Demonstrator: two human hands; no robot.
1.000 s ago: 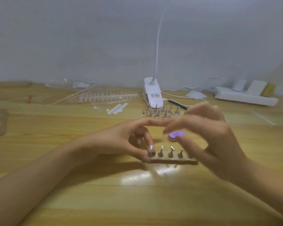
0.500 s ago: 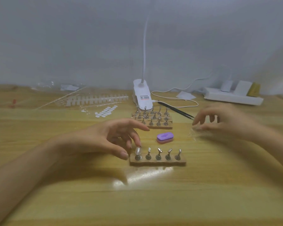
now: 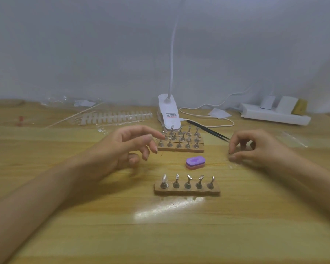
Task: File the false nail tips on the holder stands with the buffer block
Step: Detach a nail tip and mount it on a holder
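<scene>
The purple and pink buffer block [image 3: 195,163] lies on the wooden table [image 3: 160,225], with neither hand on it. Just in front of it is the near holder strip [image 3: 187,189] with several metal stands. Its leftmost stand carries a clear false nail tip [image 3: 163,178]. A second holder block [image 3: 180,142] full of stands sits behind. My left hand [image 3: 122,151] hovers left of the block, fingers loosely curled and holding nothing. My right hand [image 3: 255,149] rests to the right, thumb and forefinger tips close together at the table. Whether they pinch something is unclear.
A white clip lamp [image 3: 169,117] stands behind the far holder block, with black tweezers [image 3: 208,131] and a white cable to its right. A white power strip [image 3: 274,116] lies at the back right. Rows of clear nail tips [image 3: 112,117] lie at the back left.
My right hand set the buffer block down on the table and moved off to the right. My left hand let go of the leftmost stand and drew back to the left.
</scene>
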